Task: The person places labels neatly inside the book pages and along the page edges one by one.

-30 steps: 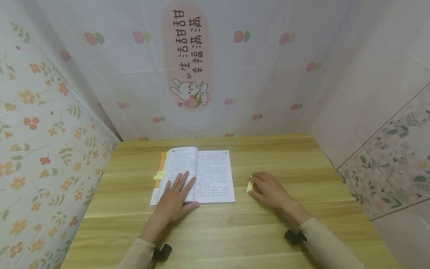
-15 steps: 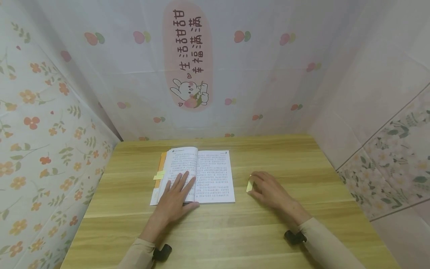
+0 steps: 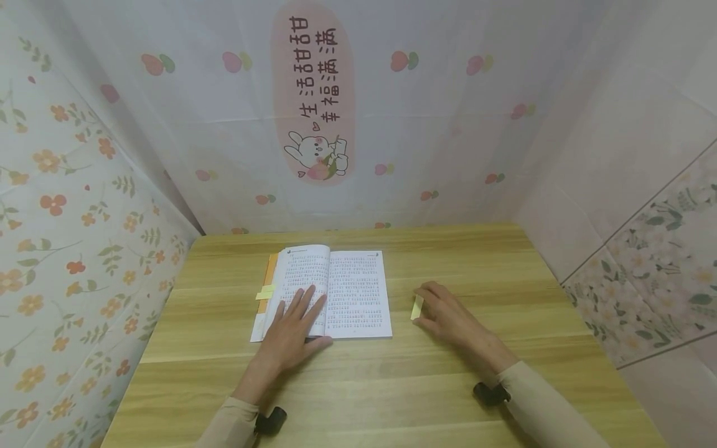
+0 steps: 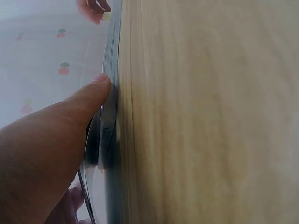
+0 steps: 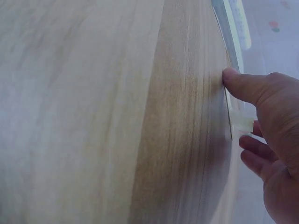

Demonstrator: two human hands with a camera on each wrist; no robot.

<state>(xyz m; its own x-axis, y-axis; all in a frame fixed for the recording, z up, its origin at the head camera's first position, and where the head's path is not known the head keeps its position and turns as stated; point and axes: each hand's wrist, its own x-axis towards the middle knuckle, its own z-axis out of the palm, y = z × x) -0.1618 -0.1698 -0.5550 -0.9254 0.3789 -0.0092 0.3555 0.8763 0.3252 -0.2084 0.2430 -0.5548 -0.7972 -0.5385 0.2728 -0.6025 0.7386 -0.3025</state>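
Observation:
An open book (image 3: 354, 298) with printed pages lies on the table, a pair of yellow sticky tabs (image 3: 266, 291) sticking out past its left edge. My left hand (image 3: 291, 333) rests spread over the left page, fingers straight; its thumb (image 4: 100, 86) lies at the book's lower edge in the left wrist view. Right of the book, my right hand (image 3: 445, 314) holds a small yellow sticky note (image 3: 417, 309) between thumb and fingers. In the right wrist view the thumb (image 5: 233, 77) sits at one end of it and the curled fingers (image 5: 257, 151) at the other.
The wooden table (image 3: 358, 392) runs up to a patterned curtain (image 3: 448, 143) at the back. A floral curtain (image 3: 73, 249) hangs at the left, and a pale panel (image 3: 644, 261) stands at the right. Orange cover (image 3: 271, 269) shows along the book's left side.
The fingers of my right hand have shifted slightly on the yellow sticky note, and more of its upper part shows. My left hand and the book have stayed still.

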